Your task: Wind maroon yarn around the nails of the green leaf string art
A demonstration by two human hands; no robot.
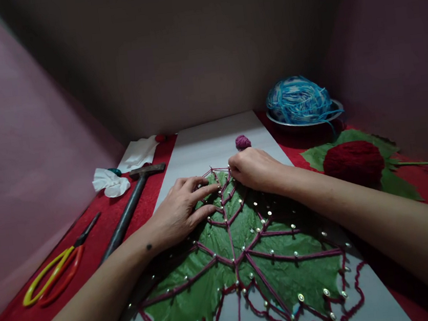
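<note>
No writing, label, brand, number or sign can be read anywhere in the scene.

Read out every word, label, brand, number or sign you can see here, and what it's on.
None: no readable text shows. No lettering or numbers can be made out on the white board, leaf, scissors, hammer, blue yarn or dark red yarn ball. The dark spot on the left wrist is too small to make out.
</note>
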